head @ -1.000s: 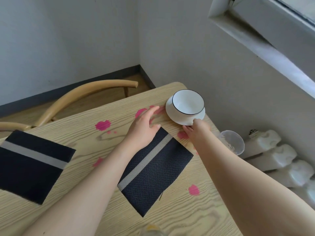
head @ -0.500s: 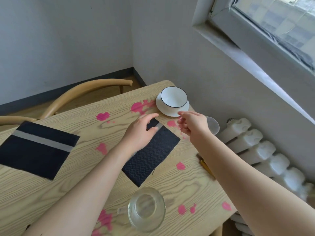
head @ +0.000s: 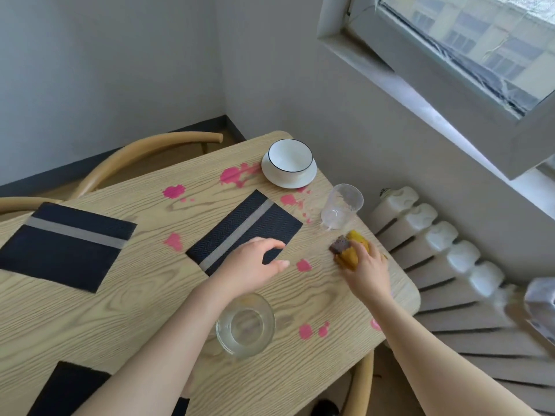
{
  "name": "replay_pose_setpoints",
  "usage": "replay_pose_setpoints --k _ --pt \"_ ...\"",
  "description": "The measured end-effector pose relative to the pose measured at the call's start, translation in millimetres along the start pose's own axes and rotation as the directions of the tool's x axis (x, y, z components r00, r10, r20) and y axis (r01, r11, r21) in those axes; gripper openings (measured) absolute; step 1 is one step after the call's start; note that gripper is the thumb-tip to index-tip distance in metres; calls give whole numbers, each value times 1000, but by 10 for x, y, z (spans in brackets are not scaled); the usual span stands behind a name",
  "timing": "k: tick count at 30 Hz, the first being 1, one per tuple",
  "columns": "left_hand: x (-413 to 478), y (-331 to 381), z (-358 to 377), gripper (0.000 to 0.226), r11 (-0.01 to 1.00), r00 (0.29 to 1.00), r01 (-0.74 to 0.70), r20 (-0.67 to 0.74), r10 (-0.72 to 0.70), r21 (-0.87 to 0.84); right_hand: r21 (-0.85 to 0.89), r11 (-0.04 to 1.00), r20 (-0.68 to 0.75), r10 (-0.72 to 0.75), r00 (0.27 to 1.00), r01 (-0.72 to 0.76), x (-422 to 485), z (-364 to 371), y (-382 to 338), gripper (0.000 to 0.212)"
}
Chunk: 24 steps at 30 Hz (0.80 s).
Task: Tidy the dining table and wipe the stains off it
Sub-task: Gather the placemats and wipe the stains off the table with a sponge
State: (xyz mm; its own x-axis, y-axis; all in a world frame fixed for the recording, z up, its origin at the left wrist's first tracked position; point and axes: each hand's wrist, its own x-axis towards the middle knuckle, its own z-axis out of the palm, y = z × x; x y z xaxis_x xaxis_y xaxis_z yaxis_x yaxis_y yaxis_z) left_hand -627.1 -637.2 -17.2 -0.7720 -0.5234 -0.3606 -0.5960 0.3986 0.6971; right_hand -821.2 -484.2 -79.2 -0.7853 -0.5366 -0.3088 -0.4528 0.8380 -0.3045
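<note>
Mid-frame, our left hand (head: 255, 265) hangs loose-fingered over a dark placemat (head: 240, 229), holding nothing; below it, a glass jug (head: 244, 325), contents unclear. Farther right: an empty white bowl (head: 289, 157) on its saucer (head: 279, 181), a clear cup (head: 341, 207), and our right hand (head: 368, 273) gripping the sponge (head: 348, 255) on the table (head: 150, 310).

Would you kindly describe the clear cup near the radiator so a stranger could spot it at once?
Start at the wooden table and follow its edge beside the white radiator. There, between the white bowl and the yellow sponge the right hand grips, stands the clear cup. Unlike the wide, low glass vessel nearer the person, it is tall and narrow.
</note>
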Motion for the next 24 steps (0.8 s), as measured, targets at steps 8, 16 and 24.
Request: replay_pose_setpoints --k 8,16,24 --pt "-134 -137 151 42 998 999 49 -6 -49 35 -34 995 -81 -101 992 98 -170 58 90 48" --pt "-136 -118 166 41 995 995 96 13 -97 20 330 932 -184 -91 979 148 -256 -7 19 29" --pt "-377 -146 186 64 982 977 185 101 -187 27 -65 965 9 -252 968 252 -390 257 -156 50"
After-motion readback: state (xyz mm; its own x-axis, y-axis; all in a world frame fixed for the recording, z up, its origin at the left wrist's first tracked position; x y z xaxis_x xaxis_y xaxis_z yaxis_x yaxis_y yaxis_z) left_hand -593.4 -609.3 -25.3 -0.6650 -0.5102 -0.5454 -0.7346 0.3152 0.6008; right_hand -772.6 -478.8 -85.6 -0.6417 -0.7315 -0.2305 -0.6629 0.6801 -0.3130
